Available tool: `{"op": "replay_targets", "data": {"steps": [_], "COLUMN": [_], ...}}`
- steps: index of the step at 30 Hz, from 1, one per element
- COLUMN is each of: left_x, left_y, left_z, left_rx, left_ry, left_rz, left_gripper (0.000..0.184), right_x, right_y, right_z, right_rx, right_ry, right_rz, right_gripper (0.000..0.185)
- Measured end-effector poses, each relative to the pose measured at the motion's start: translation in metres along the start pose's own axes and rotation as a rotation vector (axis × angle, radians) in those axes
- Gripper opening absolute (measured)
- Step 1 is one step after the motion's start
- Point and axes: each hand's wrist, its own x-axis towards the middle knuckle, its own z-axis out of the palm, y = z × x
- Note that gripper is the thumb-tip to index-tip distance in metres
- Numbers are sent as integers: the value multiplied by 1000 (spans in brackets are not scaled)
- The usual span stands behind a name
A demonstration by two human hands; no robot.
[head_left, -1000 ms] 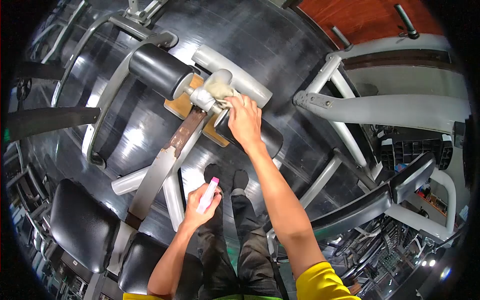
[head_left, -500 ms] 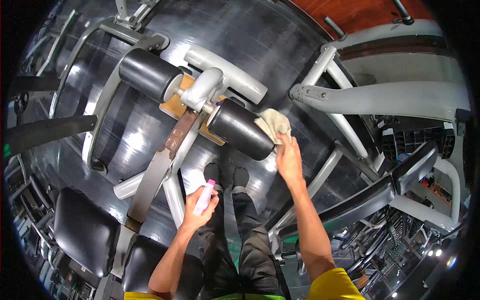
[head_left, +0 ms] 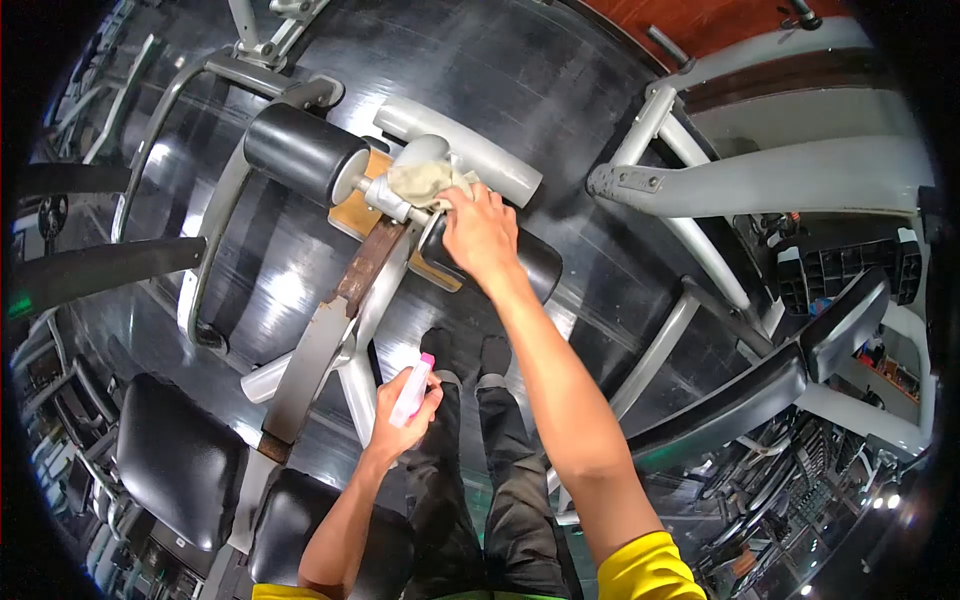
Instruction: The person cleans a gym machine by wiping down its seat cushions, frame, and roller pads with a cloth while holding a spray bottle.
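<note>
My right hand (head_left: 480,232) grips a cream cloth (head_left: 422,180) and presses it on the grey metal joint between two black padded rollers. The forearm crosses over the right roller (head_left: 535,265), hiding part of it. The left roller (head_left: 305,153) lies in full view on the other side of the joint. Lower down, my left hand (head_left: 402,412) is closed around a white spray bottle with a pink top (head_left: 411,392), held above the floor near my legs.
A grey beam with worn, peeling paint (head_left: 325,340) runs from the rollers down to black seat pads (head_left: 180,460). On the right stand another machine's grey frame (head_left: 760,192) and a black bench pad (head_left: 715,405). Dark glossy floor (head_left: 500,80) shows between the machines.
My right hand has moved the cloth leftward and slightly up, from the outer end of the right roller to the central joint. My left hand still holds the spray bottle in nearly the same place.
</note>
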Motion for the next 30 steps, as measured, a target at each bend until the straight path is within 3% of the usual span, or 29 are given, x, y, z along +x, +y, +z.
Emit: {"op": "replay_targets", "data": {"steps": [5,8,14,21,24,25,27,29,30], "left_x": [2,2,4,3,3,3,3,4,4], "left_y": [-2,-2,-4,-2,-1,-1,-1,-1,-1], "left_z": [-2,-3,-5,-4,-5,-4,-3,-4,-4], "left_rx": [-54,-53,-85,-73,-43,-44,-51,-38,-29], "left_ry": [11,4,38,37,34,33,38,39,41], "left_rz": [-11,3,21,40,69,71,56,67,76], "left_gripper": [11,11,11,12,12,12,13,12,12], "right_x": [18,-2,-92,-143,-128,-117,-92,-62,-50], "right_y": [38,66,44,31,47,46,36,11,-4], "right_z": [-18,-27,-59,-57,-53,-58,-50,-44,-38], "right_rx": [-16,11,-200,-210,457,378,504,391,320], "right_ry": [-327,-315,29,-23,381,448,561,509,382], "right_rz": [294,270,209,142,401,349,278,73,18], "right_gripper": [37,37,31,31,30,31,35,38,38]}}
